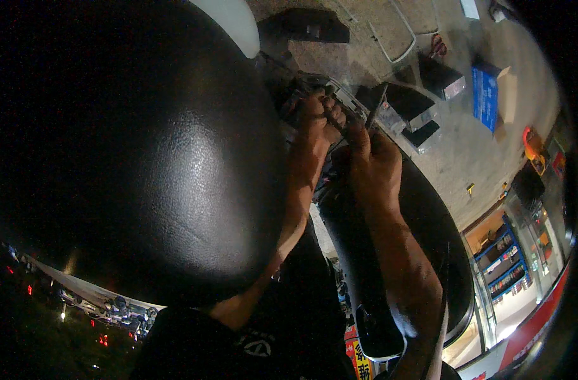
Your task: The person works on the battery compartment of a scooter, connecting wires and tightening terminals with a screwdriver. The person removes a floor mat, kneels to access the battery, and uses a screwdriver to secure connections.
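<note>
My left hand (323, 117) is closed, its fingers curled over dark parts of a vehicle; what it grips is hidden in shadow. Just to its right, my right hand (376, 158) is closed with the thumb pressed forward. A thin, dark, rod-like piece (376, 109) sticks up from the right hand's fingertips; its exact kind is not clear. Both hands are close together above an open, cluttered cavity. A large black padded leather-like surface (194, 158) fills the left of the view, beside my left forearm. Beneath my right forearm lies a smooth black panel (352, 253).
On the concrete floor are a blue cardboard box (485, 95) with its flaps open, a dark box (441, 77), red-handled scissors (436, 47), a bent white tube frame (393, 58), an orange item (533, 152) and a small yellow item (470, 189). Stocked shelves (507, 259) stand at lower right.
</note>
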`<state>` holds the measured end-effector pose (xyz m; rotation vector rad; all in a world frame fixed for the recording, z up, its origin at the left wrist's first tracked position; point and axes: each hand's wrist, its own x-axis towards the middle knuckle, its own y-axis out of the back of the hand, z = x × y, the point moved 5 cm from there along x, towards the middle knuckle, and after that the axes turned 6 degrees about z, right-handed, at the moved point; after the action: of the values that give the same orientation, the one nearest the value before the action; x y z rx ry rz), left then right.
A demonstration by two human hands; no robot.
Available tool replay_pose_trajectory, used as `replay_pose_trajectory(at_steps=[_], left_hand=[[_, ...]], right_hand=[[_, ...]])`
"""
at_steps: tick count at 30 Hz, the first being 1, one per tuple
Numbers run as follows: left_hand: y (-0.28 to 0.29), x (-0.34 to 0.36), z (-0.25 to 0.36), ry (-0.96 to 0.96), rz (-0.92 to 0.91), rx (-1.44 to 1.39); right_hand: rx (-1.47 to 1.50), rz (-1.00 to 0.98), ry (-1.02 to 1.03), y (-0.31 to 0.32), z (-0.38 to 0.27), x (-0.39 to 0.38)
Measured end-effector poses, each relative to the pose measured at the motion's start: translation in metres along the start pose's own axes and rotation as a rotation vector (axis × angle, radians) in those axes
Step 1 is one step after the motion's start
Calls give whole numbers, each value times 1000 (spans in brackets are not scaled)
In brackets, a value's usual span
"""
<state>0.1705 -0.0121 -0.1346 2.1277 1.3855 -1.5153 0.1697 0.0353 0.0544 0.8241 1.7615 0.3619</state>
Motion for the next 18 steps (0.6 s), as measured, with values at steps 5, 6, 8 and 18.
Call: replay_pose_trajectory(at_steps=[5,6,8,18], left_hand=[[21,20,23,147,-147,172],[19,23,12,213,-118,-8],[29,36,21,111,-1,-40],[-6,-14,21,-305,105,497]], right_hand=[[-872,113,1110,27,-39,-47],[-1034,29,1197,25,-46,-55],[-1157,-94,1362,4,-26,-39],[-444,-104,483,-9,-14,-8]])
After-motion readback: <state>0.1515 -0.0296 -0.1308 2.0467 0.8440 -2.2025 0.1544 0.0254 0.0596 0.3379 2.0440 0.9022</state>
